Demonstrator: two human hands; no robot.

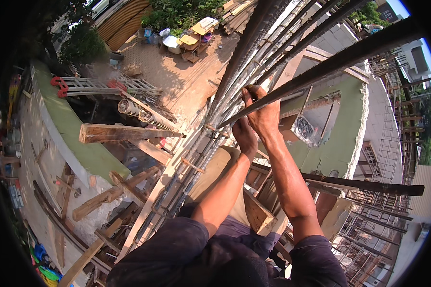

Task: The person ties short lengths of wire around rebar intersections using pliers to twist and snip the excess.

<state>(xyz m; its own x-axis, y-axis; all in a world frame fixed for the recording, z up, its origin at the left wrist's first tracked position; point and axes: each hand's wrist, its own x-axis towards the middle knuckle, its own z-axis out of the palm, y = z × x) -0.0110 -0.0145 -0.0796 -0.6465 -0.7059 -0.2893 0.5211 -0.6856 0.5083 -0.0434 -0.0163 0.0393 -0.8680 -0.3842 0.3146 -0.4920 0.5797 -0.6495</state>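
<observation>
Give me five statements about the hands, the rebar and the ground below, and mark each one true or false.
1. The right hand grips a steel rebar. True.
2. The left hand sits above the right hand. False: it is just below it, against the bundle of vertical rebars.
3. A red-ended ladder lies flat on the ground below. True.
4. Both forearms are covered by long sleeves. False: the forearms are bare; dark sleeves end near the elbows.
5. The wooden beam at the left stands upright. False: it lies roughly level, jutting over the green-topped wall.
</observation>
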